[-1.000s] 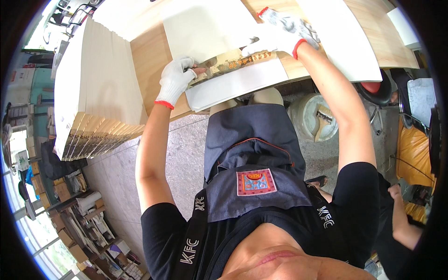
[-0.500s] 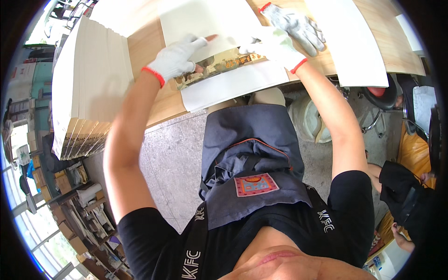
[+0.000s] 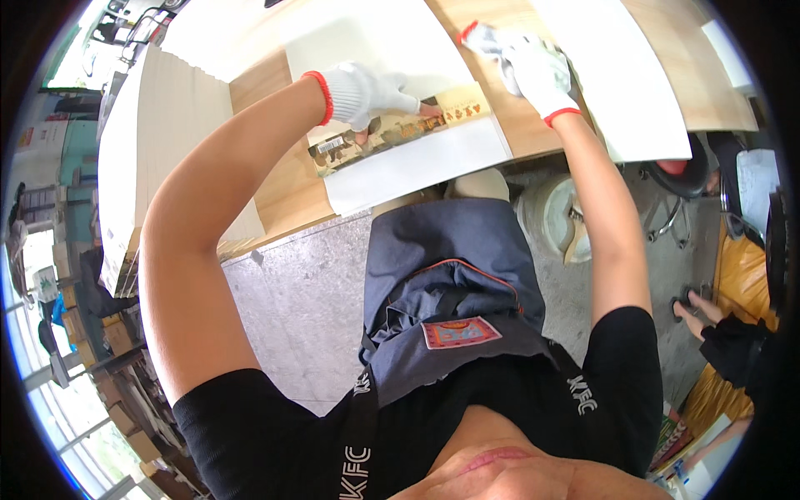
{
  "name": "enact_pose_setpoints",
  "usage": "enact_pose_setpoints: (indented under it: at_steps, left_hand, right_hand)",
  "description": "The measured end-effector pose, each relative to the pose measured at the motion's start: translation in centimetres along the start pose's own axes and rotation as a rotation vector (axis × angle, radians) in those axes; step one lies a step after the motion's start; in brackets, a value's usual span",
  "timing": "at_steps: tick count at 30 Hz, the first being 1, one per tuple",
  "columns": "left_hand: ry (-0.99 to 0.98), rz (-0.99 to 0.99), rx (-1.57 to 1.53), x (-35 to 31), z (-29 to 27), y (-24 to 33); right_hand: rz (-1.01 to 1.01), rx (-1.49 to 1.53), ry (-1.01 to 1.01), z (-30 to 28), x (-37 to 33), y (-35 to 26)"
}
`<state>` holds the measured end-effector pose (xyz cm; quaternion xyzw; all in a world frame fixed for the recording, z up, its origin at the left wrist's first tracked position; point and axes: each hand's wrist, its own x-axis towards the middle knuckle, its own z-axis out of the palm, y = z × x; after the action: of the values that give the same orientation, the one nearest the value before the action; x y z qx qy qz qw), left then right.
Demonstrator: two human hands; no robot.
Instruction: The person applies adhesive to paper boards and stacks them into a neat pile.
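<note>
My left hand point(image 3: 371, 96), in a white glove with a red cuff and bare fingertips, lies with fingers apart on a printed paper cover point(image 3: 396, 132). Its thumb and index finger touch the tan illustrated strip, which carries a barcode near its left end. A plain white flap point(image 3: 425, 158) runs along the cover's near side, and a large white sheet point(image 3: 367, 42) extends beyond it. Over to the right, my gloved right hand point(image 3: 537, 75) covers part of a loose white glove point(image 3: 482, 37) with a red cuff. Its fingertips cannot be made out.
A tall stack of thick paper blocks point(image 3: 171, 142) stands at the table's left. Long white sheets point(image 3: 621, 83) lie on the wooden table point(image 3: 287, 183) at right. Below are a round white bucket point(image 3: 546, 217) and a stool point(image 3: 679, 175). Another person's arm and foot point(image 3: 692, 317) show far right.
My right hand has left the printed cover and moved right onto the loose glove. My left hand has slid right along the cover, uncovering the barcode.
</note>
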<state>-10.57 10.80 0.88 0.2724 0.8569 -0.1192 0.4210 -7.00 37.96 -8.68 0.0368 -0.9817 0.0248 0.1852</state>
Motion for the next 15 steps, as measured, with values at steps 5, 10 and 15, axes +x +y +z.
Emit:
enact_pose_setpoints:
  at_steps: [5,10,15]
  left_hand:
    - [0.093,0.255,0.264,0.5,0.3,-1.1]
    - [0.151,0.338,0.374,1.9,1.0,-2.0]
    - [0.359,0.52,0.38,1.9,1.5,-3.0]
  right_hand:
    - [-0.219,1.337,-0.253,-2.3,-3.3,-0.4]
    - [-0.827,0.471,0.043,-2.7,-3.5,-3.8]
    - [-0.92,0.297,0.158,-0.8,-3.7,-15.2]
